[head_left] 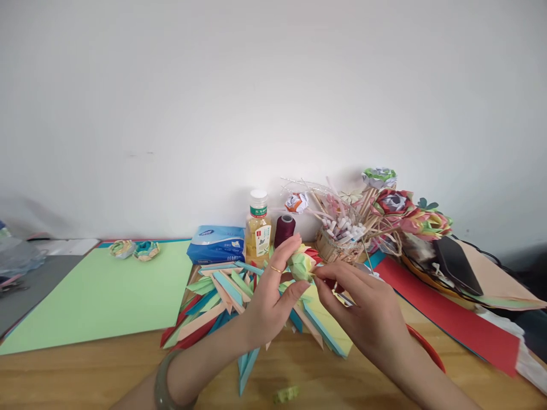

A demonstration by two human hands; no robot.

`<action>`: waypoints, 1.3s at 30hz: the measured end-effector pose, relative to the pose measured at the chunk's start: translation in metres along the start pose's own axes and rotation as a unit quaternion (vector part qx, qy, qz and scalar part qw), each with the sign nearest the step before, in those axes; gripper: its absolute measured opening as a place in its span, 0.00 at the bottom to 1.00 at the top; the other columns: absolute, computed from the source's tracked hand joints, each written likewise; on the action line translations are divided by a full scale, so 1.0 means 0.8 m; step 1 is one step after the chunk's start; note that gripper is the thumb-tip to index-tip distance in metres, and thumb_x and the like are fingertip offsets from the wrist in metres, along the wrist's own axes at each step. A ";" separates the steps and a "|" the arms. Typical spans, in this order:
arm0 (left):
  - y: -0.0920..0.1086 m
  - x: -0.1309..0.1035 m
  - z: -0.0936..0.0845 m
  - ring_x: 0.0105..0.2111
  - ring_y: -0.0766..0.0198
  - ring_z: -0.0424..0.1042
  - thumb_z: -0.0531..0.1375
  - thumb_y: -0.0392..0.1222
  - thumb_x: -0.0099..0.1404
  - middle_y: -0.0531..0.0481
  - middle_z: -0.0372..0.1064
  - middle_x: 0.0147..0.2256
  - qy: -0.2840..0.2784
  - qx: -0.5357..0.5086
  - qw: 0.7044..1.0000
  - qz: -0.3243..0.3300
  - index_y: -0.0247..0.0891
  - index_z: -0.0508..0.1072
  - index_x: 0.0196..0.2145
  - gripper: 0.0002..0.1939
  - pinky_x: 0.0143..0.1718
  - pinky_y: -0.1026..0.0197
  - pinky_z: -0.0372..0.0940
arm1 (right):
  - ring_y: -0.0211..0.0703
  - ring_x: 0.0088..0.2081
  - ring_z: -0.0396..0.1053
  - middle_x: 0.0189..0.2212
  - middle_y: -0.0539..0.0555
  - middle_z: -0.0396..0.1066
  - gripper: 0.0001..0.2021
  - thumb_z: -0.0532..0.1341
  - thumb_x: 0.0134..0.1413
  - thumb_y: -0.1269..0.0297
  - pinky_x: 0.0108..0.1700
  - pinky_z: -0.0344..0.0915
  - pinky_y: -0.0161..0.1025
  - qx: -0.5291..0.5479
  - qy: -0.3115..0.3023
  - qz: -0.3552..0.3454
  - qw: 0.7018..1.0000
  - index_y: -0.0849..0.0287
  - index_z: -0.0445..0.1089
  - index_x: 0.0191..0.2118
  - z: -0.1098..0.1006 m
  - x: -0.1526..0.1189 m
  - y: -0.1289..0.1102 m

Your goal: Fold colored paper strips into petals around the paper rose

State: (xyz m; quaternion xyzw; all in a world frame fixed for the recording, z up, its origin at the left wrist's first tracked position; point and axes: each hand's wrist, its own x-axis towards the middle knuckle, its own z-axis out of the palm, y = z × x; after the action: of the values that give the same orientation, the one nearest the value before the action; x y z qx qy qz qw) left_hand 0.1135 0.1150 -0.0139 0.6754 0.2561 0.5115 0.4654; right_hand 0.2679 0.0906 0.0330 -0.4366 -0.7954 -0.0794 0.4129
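Observation:
A folded paper flower [301, 265], pale green with red petals at its far side, is between my two hands above the table. My left hand [271, 299] is closed around it, with the thumb and fingers on its petals. My right hand [367, 307] pinches at the flower's base, where a thin yellowish bit shows; my fingers hide most of it. Beneath both hands lies a loose pile of folded paper strips [224, 287] in green, blue, peach and red. A small light-green folded piece [286, 394] rests near the table's front edge.
Green paper sheets [106, 296] lie left, bearing two finished paper flowers [146, 250]. Behind the pile stand a tissue pack [217, 245], a bottle [258, 228] and a dark thread spool [284, 229]. Right are a basket [339, 249] of paper flowers, red paper [448, 319] and a phone [457, 266].

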 end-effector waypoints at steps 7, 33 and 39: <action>0.004 -0.002 0.003 0.65 0.55 0.44 0.54 0.43 0.67 0.52 0.45 0.65 0.013 -0.031 0.999 -0.018 0.51 0.52 0.62 0.27 0.61 0.56 0.52 | 0.37 0.23 0.71 0.22 0.50 0.72 0.04 0.58 0.54 0.73 0.25 0.65 0.33 -0.024 0.023 -0.020 0.999 0.58 0.68 0.31 0.004 -0.002 0.000; 0.016 0.025 -0.006 0.43 0.62 0.70 0.71 0.34 0.45 0.51 0.74 0.41 0.094 -0.287 0.930 -0.208 0.39 0.71 0.42 0.24 0.45 0.61 0.64 | 0.38 0.24 0.66 0.24 0.51 0.69 0.07 0.63 0.52 0.61 0.20 0.60 0.32 0.246 -0.009 0.220 0.944 0.58 0.69 0.30 0.007 0.005 0.021; 0.013 0.020 -0.002 0.41 0.63 0.70 0.69 0.31 0.46 0.53 0.73 0.39 0.099 -0.298 0.925 -0.214 0.40 0.69 0.42 0.25 0.45 0.61 0.62 | 0.37 0.23 0.64 0.23 0.51 0.69 0.06 0.62 0.53 0.62 0.18 0.56 0.32 0.221 -0.013 0.206 0.953 0.58 0.71 0.29 0.008 0.003 0.023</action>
State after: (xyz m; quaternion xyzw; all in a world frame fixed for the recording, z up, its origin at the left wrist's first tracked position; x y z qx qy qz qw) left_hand 0.1163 0.1243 0.0026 0.3804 0.2746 0.5173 0.7158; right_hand 0.2774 0.1061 0.0263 -0.4899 -0.6912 0.1911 0.4957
